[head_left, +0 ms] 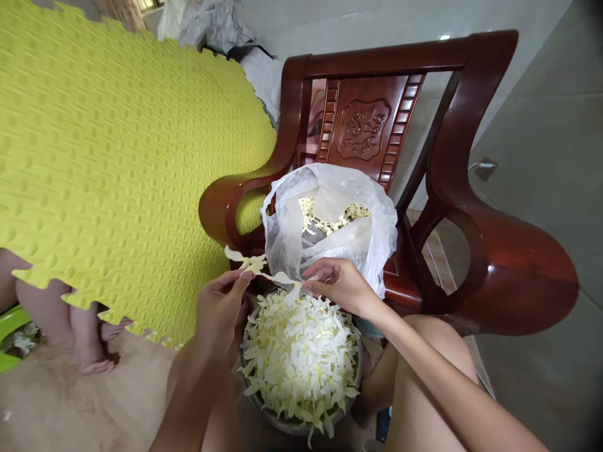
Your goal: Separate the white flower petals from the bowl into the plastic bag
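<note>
My left hand (217,304) pinches a few pale white flowers (254,263) between thumb and fingers, their long petals sticking out past the fingertips. Close by on the right, my right hand (343,285) has its thumb and fingers closed at the tip of another white flower (281,278), which lies between the two hands. Both hands are above a metal bowl (289,428) heaped with loose white and yellowish flowers (301,351). Just beyond them, an open translucent plastic bag (384,229) holds more flowers (355,211) on a dark surface inside.
The bag rests on the seat of a carved reddish-brown wooden chair (513,257) with wide arms. At left stands a large yellow foam mat (117,138). Another person's foot (94,358) and a green container (10,326) show below it. Grey tiled wall (556,176) lies right.
</note>
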The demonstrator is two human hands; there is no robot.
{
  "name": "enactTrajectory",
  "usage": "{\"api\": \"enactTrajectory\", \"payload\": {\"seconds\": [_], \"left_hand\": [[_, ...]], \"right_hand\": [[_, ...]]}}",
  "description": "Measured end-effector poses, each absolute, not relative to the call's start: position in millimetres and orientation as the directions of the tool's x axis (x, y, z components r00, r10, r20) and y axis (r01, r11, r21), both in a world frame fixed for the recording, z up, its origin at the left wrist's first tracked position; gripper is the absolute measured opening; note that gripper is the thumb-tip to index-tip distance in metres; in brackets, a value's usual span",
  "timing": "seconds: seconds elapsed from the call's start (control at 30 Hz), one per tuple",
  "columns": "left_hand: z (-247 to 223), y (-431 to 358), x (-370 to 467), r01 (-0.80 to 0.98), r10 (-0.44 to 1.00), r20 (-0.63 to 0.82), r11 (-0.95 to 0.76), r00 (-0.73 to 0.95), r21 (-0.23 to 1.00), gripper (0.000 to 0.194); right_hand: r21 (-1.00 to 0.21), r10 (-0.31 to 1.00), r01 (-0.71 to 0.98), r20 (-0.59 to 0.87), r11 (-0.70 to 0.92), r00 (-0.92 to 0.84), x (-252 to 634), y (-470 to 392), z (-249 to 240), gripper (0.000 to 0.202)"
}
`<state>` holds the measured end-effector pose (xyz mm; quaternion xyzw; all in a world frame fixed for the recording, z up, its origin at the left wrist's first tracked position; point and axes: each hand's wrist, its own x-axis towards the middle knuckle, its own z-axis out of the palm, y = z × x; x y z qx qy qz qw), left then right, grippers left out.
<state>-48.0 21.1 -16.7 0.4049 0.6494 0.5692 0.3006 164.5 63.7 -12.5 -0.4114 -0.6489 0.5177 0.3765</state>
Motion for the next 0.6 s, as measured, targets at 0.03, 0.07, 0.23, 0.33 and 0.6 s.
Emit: {"api": "enactTrajectory", "payload": {"seconds": [0.03, 0.07, 0.23, 0.33, 0.6], "left_hand": [[-14.9, 20.3, -50.9, 0.190, 0.850, 0.071, 0.035, -0.522, 0.981, 0.024], [-13.6, 19.6, -53.8, 0.234, 0.839, 0.093, 0.042, -0.536, 0.971, 0.024], [-11.3, 19.3, -76.4, 0.712, 0.852, 0.335, 0.061, -0.402, 0.700, 0.019], [-11.3, 21.7, -97.7, 0.791, 0.731, 0.427, 0.250, -0.532, 0.558, 0.025], [-16.4, 22.6, -90.3, 0.655, 0.871, 0.214, 0.151, -0.443, 0.741, 0.029]], "right_hand": [[-0.982, 0.920, 0.140, 0.061, 0.125, -0.388, 164.4, 64.0, -12.2, 0.022], [-0.981, 0.919, 0.142, 0.065, 0.130, -0.389, 164.5, 64.5, -12.2, 0.020], [-0.954, 0.937, 0.241, 0.090, 0.178, -0.337, 179.6, 72.4, -10.2, 0.011], [-0.928, 0.963, 0.310, 0.138, 0.208, -0.232, 198.9, 81.6, -7.7, 0.012], [-0.693, 0.871, 0.636, -0.022, 0.340, -0.490, 179.8, 88.8, -39.1, 0.016]]}}
